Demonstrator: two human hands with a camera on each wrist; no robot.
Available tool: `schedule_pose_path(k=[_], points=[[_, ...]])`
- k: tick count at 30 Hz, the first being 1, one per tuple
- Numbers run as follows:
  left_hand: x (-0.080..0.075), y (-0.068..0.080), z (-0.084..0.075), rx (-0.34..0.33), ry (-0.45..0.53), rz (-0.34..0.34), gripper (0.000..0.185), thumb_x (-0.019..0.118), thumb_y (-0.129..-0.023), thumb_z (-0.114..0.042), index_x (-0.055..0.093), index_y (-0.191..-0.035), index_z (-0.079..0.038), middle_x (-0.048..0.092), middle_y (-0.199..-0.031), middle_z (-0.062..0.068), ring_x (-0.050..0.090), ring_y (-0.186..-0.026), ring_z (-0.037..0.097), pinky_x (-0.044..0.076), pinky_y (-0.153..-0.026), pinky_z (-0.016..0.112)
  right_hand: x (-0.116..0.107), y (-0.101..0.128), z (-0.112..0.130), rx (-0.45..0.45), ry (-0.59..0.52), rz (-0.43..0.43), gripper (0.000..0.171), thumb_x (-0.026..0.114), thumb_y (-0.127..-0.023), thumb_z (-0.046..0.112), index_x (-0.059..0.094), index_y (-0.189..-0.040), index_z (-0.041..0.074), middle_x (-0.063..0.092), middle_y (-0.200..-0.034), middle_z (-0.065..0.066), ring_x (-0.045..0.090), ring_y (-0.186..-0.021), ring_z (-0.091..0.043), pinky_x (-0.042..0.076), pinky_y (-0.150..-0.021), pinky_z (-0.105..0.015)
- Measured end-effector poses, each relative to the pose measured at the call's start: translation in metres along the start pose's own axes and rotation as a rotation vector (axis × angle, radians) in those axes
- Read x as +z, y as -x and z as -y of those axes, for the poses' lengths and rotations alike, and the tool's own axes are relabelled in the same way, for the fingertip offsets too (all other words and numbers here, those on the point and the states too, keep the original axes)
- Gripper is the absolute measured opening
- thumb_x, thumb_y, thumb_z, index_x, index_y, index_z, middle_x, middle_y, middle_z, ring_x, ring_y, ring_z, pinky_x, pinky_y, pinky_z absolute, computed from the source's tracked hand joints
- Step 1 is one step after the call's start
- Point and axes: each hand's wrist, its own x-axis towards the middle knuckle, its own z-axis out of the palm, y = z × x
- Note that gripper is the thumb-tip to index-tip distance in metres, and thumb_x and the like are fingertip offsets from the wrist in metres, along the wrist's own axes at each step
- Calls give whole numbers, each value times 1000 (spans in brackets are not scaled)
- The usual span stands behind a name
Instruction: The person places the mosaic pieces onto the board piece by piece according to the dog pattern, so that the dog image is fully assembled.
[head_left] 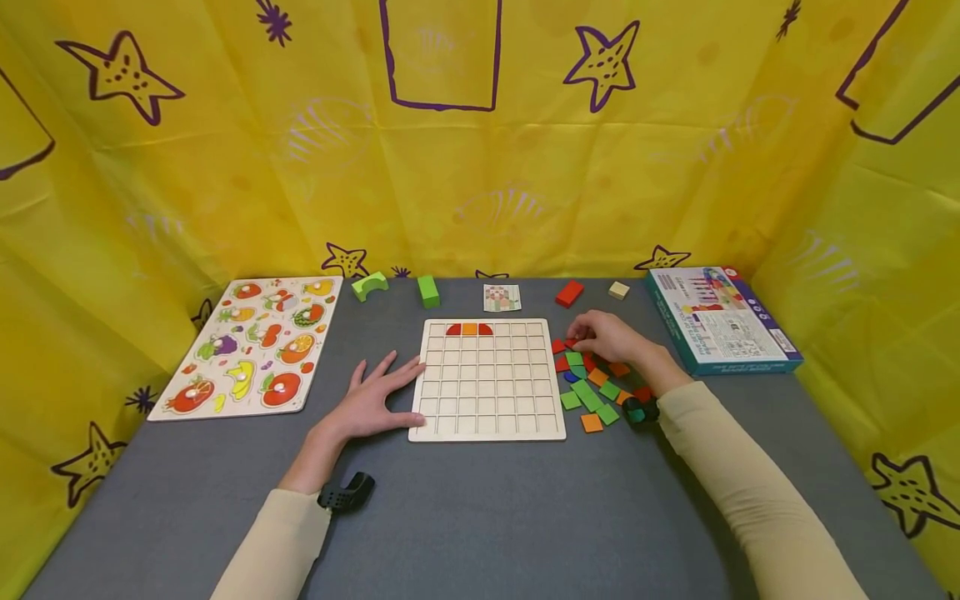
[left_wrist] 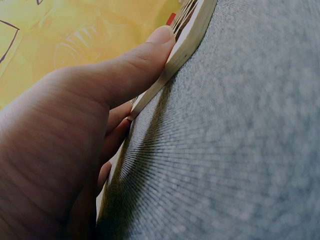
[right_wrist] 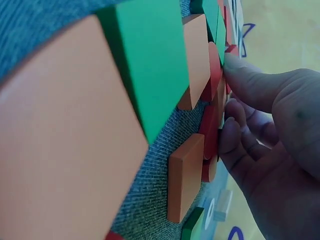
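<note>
A wooden grid board lies mid-table with two red quarter-rounds and an orange square in its top row. My left hand rests flat on the grey table, fingers straight, against the board's left edge. In the left wrist view its thumb lies along the board's rim. To the board's right is a pile of red, green and orange tiles. At the pile's far end my right hand curls over it. Its thumb and fingertips pinch a red tile.
A fruit peg puzzle lies at the left. Along the back stand a green arch, a green block, a pattern card, a red block and a beige cube. The game box sits right. Yellow cloth walls surround the table.
</note>
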Motion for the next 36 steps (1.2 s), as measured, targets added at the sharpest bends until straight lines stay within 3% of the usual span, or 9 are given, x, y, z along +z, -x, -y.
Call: schedule_pose_path(k=[17,27,36], points=[[1,-1,1,2,-13,-2,93,76,-82,-61,42,-157,-18,34,-161,3,10,-152,39,-8,-113,65,-3,-1,7,14,-150,-76,5,70,-96,7,69,-100,5,65,-89,-5,57,-81,-25,49,-75,-38],[2,-1,1,10,-13,-8,92,76,-82,-61,41,-157,-19,34,-162,2,11,-152,38,-8,-113,65,10,-29,41,-7,-212,-88,10,67,-98,5,70,-107,2,66,-99,-9,58,-90,-27,50,-84,-40],[1,0,0,-5,2,-7,93,78,-81,-59,42,-157,-19,33,-162,1,10,-152,37,-9,-113,64,29,-63,76,-85,-265,-23,11,65,-99,6,69,-108,2,67,-100,-8,60,-89,-25,50,-84,-38]])
